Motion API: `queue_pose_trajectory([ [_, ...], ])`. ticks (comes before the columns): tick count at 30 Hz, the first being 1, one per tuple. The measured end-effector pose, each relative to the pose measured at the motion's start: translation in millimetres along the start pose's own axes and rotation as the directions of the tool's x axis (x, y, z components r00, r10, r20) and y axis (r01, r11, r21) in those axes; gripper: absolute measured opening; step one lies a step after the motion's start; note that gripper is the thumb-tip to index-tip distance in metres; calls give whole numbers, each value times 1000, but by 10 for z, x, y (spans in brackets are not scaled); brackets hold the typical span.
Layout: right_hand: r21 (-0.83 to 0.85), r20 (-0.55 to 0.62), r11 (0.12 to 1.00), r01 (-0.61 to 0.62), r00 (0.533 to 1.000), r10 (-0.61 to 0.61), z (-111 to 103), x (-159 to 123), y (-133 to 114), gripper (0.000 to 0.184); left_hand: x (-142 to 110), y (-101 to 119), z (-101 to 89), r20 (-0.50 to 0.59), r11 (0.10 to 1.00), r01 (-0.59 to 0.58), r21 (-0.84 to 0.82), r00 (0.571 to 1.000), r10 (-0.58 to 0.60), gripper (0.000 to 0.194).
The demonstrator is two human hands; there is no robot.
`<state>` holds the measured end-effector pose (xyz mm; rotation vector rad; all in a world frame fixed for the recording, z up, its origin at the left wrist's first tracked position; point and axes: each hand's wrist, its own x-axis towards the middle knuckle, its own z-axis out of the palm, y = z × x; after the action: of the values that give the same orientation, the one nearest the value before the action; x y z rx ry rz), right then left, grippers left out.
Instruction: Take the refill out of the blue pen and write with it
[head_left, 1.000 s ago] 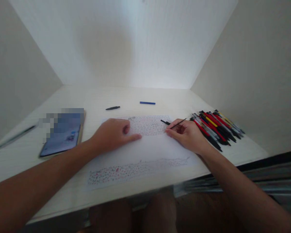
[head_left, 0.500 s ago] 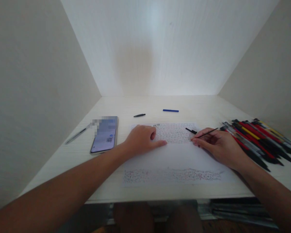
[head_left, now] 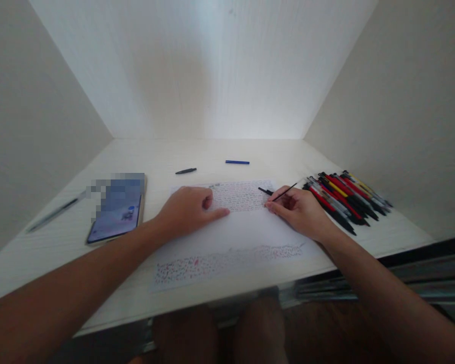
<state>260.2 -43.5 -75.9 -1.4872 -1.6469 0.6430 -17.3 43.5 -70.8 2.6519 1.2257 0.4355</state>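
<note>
A white sheet of paper (head_left: 246,232) lies on the pale desk (head_left: 167,151), with small coloured marks in a block at its far end and a band along its near edge. My left hand (head_left: 187,210) rests flat on the sheet with its fingers loosely curled, pressing it down. My right hand (head_left: 299,210) pinches a thin black pen refill (head_left: 286,192), tip down on the paper at the block's right edge. A short black pen piece (head_left: 264,190) lies just beyond the tip.
A pile of several red, black and yellow pens (head_left: 343,197) lies right of my right hand. A phone (head_left: 117,207) lies to the left, with a grey pen (head_left: 55,215) beyond it. A black pen part (head_left: 185,171) and a blue one (head_left: 237,162) lie farther back. Walls enclose three sides.
Only my head has swung, right then back left, so the scene shifts in view. Both hands keep their places on the sheet and the refill stays in my right hand.
</note>
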Motion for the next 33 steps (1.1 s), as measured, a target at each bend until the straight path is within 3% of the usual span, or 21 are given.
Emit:
queue_pose_trajectory([
  [18, -21, 4, 1000, 22, 1000, -22, -2, -14, 12, 23, -4, -33, 70, -53, 1000, -22, 13, 998, 22, 54],
  [25, -98, -57, 995, 10, 998, -16, -52, 32, 54, 29, -44, 13, -21, -104, 992, -126, 1, 987, 125, 36],
  [29, -31, -162, 999, -22, 987, 16, -74, 68, 58, 31, -258, 122, -145, -208, 975, -223, 21, 952, 222, 21],
  [33, 97, -314, 995, -30, 947, 59, -97, 106, 122, 28, -721, 209, -130, -295, 972, -227, 57, 926, 234, 16],
])
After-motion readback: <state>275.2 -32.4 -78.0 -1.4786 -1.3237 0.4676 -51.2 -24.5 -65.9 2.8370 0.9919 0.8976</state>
